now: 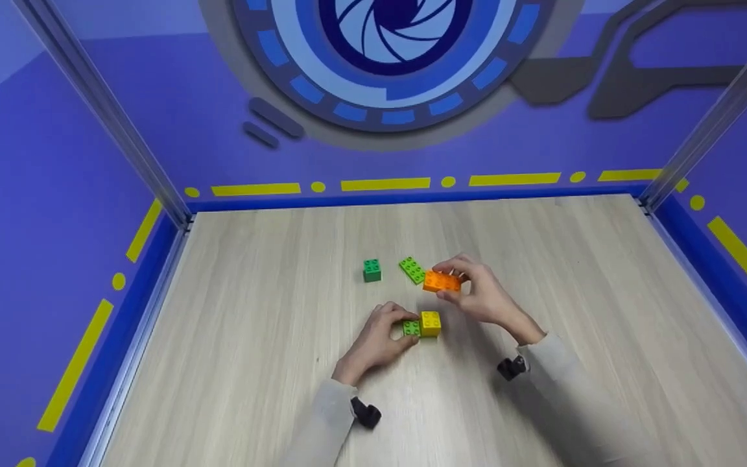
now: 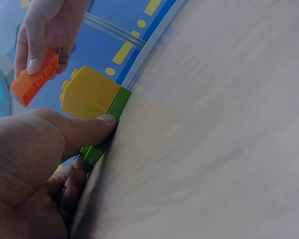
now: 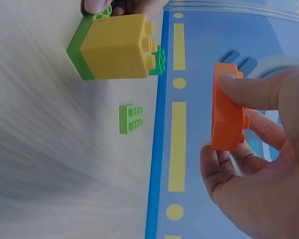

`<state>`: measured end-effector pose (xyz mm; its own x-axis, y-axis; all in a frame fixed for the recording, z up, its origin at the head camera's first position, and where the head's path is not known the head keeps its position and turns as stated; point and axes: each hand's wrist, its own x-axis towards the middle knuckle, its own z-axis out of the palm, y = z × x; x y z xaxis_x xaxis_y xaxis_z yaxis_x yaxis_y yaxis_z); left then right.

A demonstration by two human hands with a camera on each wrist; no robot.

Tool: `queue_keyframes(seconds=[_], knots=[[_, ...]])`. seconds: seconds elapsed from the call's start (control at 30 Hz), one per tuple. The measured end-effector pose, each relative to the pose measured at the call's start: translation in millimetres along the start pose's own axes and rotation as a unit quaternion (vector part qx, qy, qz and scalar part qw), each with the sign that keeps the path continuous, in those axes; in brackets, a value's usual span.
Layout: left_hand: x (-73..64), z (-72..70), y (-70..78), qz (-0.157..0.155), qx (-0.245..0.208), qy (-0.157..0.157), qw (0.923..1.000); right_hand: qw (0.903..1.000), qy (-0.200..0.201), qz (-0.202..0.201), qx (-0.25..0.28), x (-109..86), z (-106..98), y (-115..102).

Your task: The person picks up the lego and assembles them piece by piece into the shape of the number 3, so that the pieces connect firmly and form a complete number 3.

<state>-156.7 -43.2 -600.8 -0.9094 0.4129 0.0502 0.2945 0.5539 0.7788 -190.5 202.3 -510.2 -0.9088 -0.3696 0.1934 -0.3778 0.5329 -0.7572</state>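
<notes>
My left hand (image 1: pixel 381 336) pinches the light green flat brick (image 1: pixel 411 328) between thumb and fingers, down on the table. On the right part of that flat brick stands a tall yellow brick (image 1: pixel 430 323), its studs facing up. Above the table, to the right and farther back, my right hand (image 1: pixel 482 295) holds an orange brick (image 1: pixel 442 281) by its sides. The right wrist view shows the thumb on one face of the orange brick (image 3: pixel 227 107), with its studs toward the palm side. In the left wrist view the thumb presses the green brick's edge (image 2: pixel 120 102).
Behind the hands, a second light green flat brick (image 1: pixel 412 270) lies on the wooden table (image 1: pixel 270 292). A dark green brick (image 1: pixel 372 270) sits to its left. Blue printed panels (image 1: pixel 360 162) enclose the table at the back and both sides.
</notes>
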Motion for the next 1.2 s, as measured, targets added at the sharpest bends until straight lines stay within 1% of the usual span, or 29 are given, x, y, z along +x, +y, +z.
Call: queue_keyframes(seconds=[0.37, 0.9, 1.2], knots=[[-0.7, 0.1, 1.2, -0.006, -0.001, -0.001, 1.0, 0.9999, -0.004, -0.009, 0.004, -0.2, 3, -3], [-1.7, 0.2, 2.4, -0.003, 0.002, -0.002, 1.0, 0.9992, -0.024, -0.026, 0.019, -3.1, 10, -7], [-0.3, -0.6, 1.8, -0.001, 0.009, -0.003, 1.0, 0.9988, -0.029, -0.037, 0.016, -2.4, 13, -7]])
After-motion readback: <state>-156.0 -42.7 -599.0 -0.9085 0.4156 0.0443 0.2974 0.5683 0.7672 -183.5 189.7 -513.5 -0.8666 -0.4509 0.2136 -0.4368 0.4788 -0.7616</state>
